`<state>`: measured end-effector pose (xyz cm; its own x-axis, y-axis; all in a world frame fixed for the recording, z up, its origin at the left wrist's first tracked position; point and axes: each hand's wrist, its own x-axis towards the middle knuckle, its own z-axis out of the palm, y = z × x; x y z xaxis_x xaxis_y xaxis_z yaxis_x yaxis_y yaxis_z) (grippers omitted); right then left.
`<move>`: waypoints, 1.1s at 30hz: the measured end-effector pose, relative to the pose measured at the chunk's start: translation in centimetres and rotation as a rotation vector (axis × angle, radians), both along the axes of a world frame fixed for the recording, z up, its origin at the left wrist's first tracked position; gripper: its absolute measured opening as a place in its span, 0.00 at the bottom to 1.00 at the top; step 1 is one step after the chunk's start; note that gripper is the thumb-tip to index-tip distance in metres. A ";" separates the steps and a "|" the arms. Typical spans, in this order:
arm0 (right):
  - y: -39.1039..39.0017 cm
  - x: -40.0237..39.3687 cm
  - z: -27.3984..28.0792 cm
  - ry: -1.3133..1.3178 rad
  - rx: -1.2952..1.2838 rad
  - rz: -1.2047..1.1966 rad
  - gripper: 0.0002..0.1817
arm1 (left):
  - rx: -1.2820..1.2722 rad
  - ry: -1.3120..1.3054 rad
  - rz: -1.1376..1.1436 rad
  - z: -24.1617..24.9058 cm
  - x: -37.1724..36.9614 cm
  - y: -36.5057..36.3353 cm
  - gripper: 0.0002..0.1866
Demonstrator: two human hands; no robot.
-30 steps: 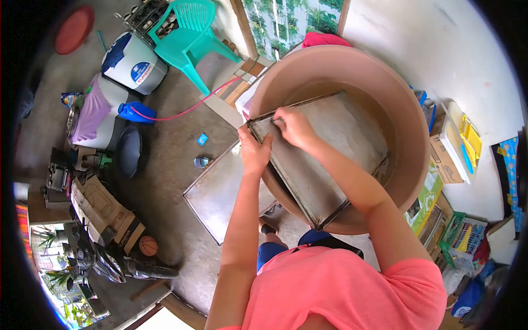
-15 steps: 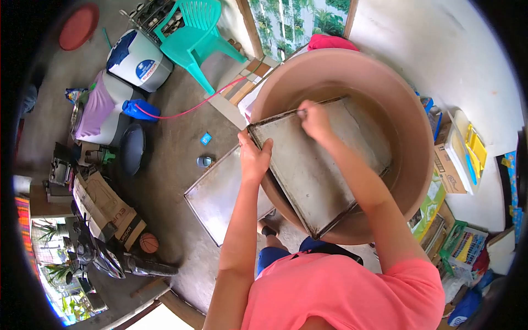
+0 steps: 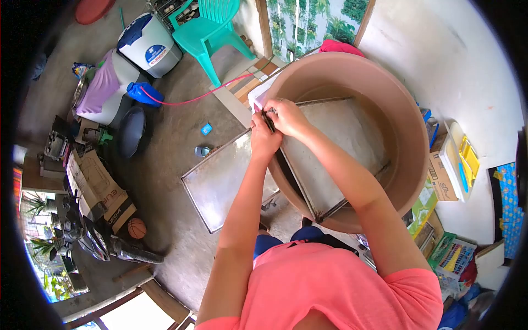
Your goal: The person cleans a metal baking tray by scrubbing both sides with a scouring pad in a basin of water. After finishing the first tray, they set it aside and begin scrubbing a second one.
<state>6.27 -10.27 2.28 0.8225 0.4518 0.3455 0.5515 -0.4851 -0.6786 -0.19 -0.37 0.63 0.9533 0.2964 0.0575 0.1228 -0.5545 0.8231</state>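
A shallow metal baking tray [image 3: 324, 148] with dark, stained rims leans across a large brown plastic tub [image 3: 407, 159], partly inside it. My left hand [image 3: 265, 136] is closed on the tray's upper left corner, by the tub's rim. My right hand [image 3: 289, 117] is closed at that same corner, touching or nearly touching the left. A small grey scrubber [image 3: 271, 110] shows between its fingers, mostly hidden. Murky brownish water [image 3: 360, 99] lies in the tub. A second metal tray [image 3: 228, 179] rests on the floor to the left of the tub.
A green plastic chair [image 3: 212, 36] stands beyond the tub. A red hose [image 3: 192, 99] crosses the floor near a blue container [image 3: 144, 94]. A black basin [image 3: 132, 135], a cardboard box [image 3: 104, 187] and a basketball [image 3: 137, 227] are at left. Boxes [image 3: 443, 173] line the right wall.
My right hand has moved left from the tray's upper edge to its corner, beside my left hand. The left hand still grips that corner. The view has shifted slightly.
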 end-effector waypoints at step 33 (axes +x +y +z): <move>0.7 -0.1 2.7 0.092 -0.138 0.070 0.03 | -0.078 0.104 0.038 0.3 -6.7 -2.2 0.47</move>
<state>6.16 -9.52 4.99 0.8124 0.5473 0.2012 0.5263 -0.5396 -0.6571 -6.88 -2.54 0.88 0.9408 0.3324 -0.0655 0.2294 -0.4826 0.8453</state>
